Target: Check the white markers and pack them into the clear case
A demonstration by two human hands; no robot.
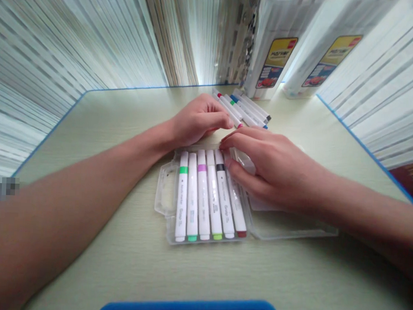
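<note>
A clear plastic marker case (163,189) lies unfolded on the table. Its left half holds several white markers in a row, including a green-banded marker (181,195), a purple-banded marker (203,195) and a black-banded marker (224,196). My right hand (267,155) has its thumb and fingers at the upper end of the rightmost marker (237,208), which has a dark-red tip end and leans slightly. My left hand (202,121) rests curled beyond the case, thumb and fingers together, beside a pink-ended marker (230,111); whatever it may hold is hidden.
Several loose markers (250,109) lie at the back of the table. Two clear marker containers (264,48) with yellow labels stand behind them. The case's other half (298,230) lies under my right forearm. A blue object's edge (190,308) shows at the front; string curtains surround the table.
</note>
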